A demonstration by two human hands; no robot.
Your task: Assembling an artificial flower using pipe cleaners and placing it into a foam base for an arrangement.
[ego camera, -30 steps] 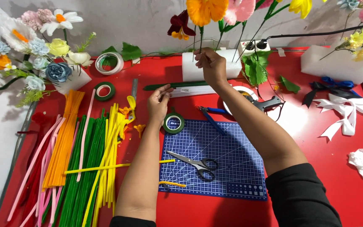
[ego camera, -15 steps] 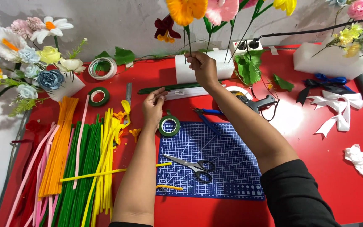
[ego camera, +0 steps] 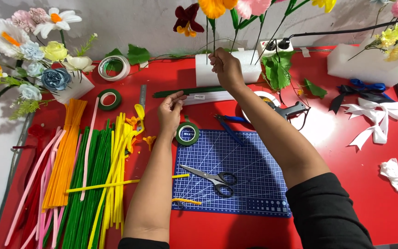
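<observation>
Seat the thin green flower stem (ego camera: 214, 39) vertically into the white foam block (ego camera: 249, 69), keeping the pinch low on the wire so it does not bow under the orange bloom (ego camera: 215, 7). The right hand (ego camera: 225, 68) holds the stem with fingertips closed narrowly around it, directly above the block. The left hand (ego camera: 171, 112) rests loosely curled on the red table (ego camera: 346, 184), holding nothing, just above the green floral tape roll (ego camera: 188, 134).

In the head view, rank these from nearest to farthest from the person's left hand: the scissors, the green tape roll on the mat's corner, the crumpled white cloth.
From the left hand:
1. Green tape roll, just right of it on the mat's top corner.
2. Scissors, lower on the blue mat.
3. Crumpled white cloth, far right on the red table.
</observation>
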